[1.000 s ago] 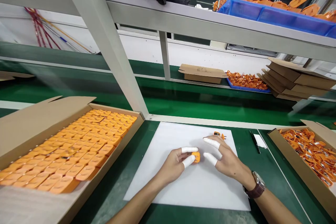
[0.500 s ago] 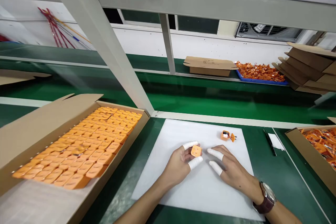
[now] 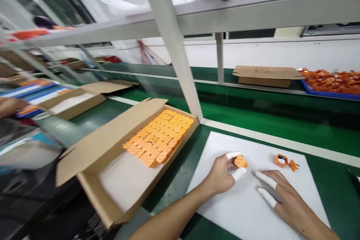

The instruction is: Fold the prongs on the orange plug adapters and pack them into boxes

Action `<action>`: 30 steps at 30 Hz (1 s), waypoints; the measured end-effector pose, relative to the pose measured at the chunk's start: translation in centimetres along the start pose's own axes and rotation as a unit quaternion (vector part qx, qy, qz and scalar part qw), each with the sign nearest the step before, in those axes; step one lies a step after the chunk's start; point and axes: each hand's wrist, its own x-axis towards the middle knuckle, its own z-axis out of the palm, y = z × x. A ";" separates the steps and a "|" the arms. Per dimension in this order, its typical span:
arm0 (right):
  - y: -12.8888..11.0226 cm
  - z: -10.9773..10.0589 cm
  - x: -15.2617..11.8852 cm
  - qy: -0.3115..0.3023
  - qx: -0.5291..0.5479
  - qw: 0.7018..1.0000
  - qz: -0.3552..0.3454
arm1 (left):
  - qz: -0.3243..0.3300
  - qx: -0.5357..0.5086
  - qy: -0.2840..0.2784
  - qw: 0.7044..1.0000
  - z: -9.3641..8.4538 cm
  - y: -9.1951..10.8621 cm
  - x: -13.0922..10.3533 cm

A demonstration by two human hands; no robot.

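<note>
Between the white-covered thumb and finger of my left hand (image 3: 225,174) is a small square orange plastic case (image 3: 241,161), held just above a white foam sheet (image 3: 239,213). My right hand (image 3: 287,195) hovers over the same sheet to the right, fingers apart and nothing in them; two of its fingertips wear white covers. Beyond it lies an opened orange case (image 3: 281,160) with dark and white parts inside. Its orange lid piece (image 3: 293,165) is joined to it by thin wires.
Left of the sheet, an open cardboard box (image 3: 180,157) holds rows of orange cases (image 3: 160,135). A slanted grey post (image 3: 180,52) rises behind it. At the back stand a closed carton (image 3: 264,73) and a blue tray (image 3: 332,93) of orange parts. Another person's arm (image 3: 11,107) shows far left.
The view has swung left, bringing more of the left bench and another person's arm into sight. My left hand still holds the orange case, now slightly tilted; my right hand remains empty.
</note>
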 end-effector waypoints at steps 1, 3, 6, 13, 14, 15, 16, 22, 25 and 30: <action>0.5 0.3 -0.2 0.007 -0.008 1.000 -0.004 | 0.006 0.001 0.007 1.000 0.0 -0.1 0.1; 1.5 0.7 -0.5 0.007 -0.023 1.000 -0.011 | 0.021 0.006 0.024 0.999 -0.2 0.2 0.2; 2.9 0.8 -1.0 -0.002 -0.040 0.999 -0.035 | 0.061 0.022 0.050 0.997 -1.0 2.0 -0.2; 4.3 1.0 -1.2 0.026 -0.088 0.992 -0.089 | 0.125 0.204 0.182 0.954 -8.1 11.0 -5.7; 4.2 1.0 -1.1 0.034 -0.084 0.991 -0.098 | 0.111 0.242 0.214 0.940 -9.8 12.2 -6.8; 4.1 1.1 -1.0 0.039 -0.077 0.991 -0.102 | 0.094 0.283 0.253 0.920 -11.5 13.1 -7.9; 4.0 1.1 -0.9 0.045 -0.071 0.991 -0.100 | 0.076 0.321 0.287 0.899 -13.3 13.7 -9.0; 4.8 2.0 -1.4 0.045 -0.071 0.992 -0.089 | 0.019 0.517 0.254 0.817 -21.6 11.2 -13.4; 5.2 2.2 -1.8 0.045 -0.070 0.992 -0.091 | 0.065 0.592 0.173 0.785 -23.2 8.0 -14.0; 5.1 2.1 -1.9 0.043 -0.075 0.992 -0.092 | 0.073 0.645 0.104 0.753 -23.8 5.2 -13.4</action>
